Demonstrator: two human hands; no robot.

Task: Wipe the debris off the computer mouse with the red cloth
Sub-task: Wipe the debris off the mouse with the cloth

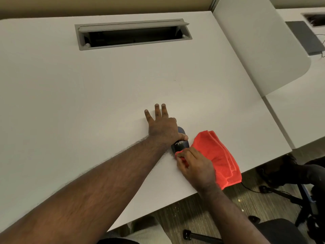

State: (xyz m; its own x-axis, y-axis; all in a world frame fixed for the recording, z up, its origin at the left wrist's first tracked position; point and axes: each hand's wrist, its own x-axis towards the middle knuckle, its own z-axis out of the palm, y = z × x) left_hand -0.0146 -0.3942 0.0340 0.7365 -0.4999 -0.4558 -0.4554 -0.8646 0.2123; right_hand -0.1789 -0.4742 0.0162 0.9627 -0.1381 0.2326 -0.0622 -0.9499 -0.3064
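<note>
White desk (105,85) stretches under me. My right hand (197,166) pinches a corner of the red cloth (218,152) against the near end of the computer mouse (181,143); my left hand (163,127) pins it by thumb and palm, fingers splayed. Wiping looks under way; next I should drag cloth along its dark, glossy back. No debris visible.

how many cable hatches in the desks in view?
2. One open grey cable hatch sits at the far middle of the near desk; a second hatch shows at the top right edge, cut off.
</note>
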